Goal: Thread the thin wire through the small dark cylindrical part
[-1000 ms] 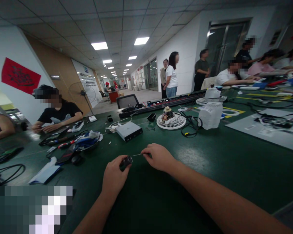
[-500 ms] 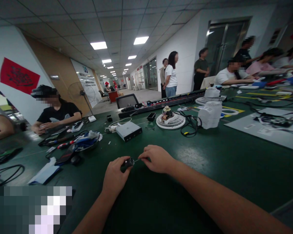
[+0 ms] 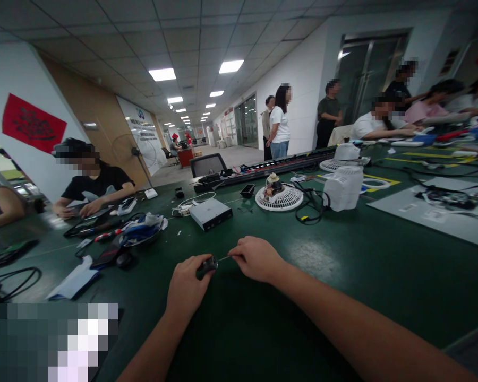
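Observation:
My left hand (image 3: 188, 281) is wrapped round a small dark cylindrical object (image 3: 207, 267), its round end facing right. A thin, light rod (image 3: 223, 258) spans the gap from that end to my right hand (image 3: 257, 259), whose thumb and forefinger pinch its tip. Both hands are just above the green table (image 3: 271, 318). Beyond them lies a silver, box-shaped drive (image 3: 211, 210) with a black front. Farther right is a white round grille (image 3: 279, 200) with a motor-like part on top.
A white housing (image 3: 343, 188) and black cables stand at the right, near a grey sheet (image 3: 442, 212) with wires. Left are a bowl of blue cloth (image 3: 145, 229), tools and a pale blue paper (image 3: 72, 280). Other people sit at the table's far side.
My right hand has shifted slightly right, showing a little more of the thin rod. The seated person at the left has moved their hands apart.

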Action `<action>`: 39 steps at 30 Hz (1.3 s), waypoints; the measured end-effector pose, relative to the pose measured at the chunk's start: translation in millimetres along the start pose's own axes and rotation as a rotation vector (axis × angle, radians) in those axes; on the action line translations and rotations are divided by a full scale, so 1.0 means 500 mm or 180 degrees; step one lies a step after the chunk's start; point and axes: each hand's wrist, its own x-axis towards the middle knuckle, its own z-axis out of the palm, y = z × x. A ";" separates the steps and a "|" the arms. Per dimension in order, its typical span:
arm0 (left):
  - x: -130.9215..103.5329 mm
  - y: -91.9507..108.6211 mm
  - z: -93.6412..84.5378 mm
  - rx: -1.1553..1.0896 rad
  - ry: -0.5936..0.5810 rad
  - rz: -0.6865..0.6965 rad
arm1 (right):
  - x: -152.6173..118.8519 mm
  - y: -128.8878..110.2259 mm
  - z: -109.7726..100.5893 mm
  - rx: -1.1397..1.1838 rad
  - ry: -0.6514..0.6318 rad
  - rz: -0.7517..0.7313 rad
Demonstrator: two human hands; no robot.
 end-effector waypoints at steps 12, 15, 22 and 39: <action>0.003 0.005 -0.001 0.0239 -0.0129 0.0062 | 0.000 -0.014 0.008 0.0096 -0.0245 0.0172; 0.003 0.006 -0.001 0.0264 -0.0137 0.0073 | 0.001 -0.014 0.010 0.0022 -0.0214 0.0419; 0.001 -0.002 0.001 0.0261 -0.0172 -0.0203 | 0.003 0.003 0.012 -0.0188 -0.0243 0.1186; -0.002 0.000 0.008 0.0371 -0.0351 -0.0548 | 0.028 -0.033 0.059 0.0966 -0.0220 0.1178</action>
